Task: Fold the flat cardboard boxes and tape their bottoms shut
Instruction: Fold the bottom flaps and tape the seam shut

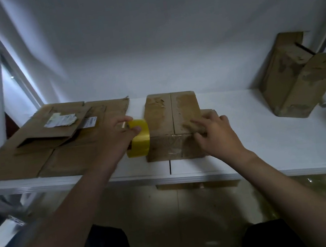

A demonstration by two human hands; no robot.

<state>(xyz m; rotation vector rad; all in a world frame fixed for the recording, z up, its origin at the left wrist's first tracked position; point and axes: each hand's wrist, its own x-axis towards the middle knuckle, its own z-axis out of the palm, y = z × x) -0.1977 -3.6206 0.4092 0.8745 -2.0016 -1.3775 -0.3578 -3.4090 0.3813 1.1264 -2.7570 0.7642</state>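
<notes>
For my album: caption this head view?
Left hand holds a yellow tape roll beside the folded box; right hand rests on it.

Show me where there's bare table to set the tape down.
The widest bare table lies between the middle box and the folded box at far right. A narrow strip runs along the near edge. The left is crowded: flat cardboard covers it, and the left hand holds the tape roll there.

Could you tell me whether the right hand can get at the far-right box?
Probably yes: the right hand only presses the middle box, and only open table lies between it and the far box.
</notes>
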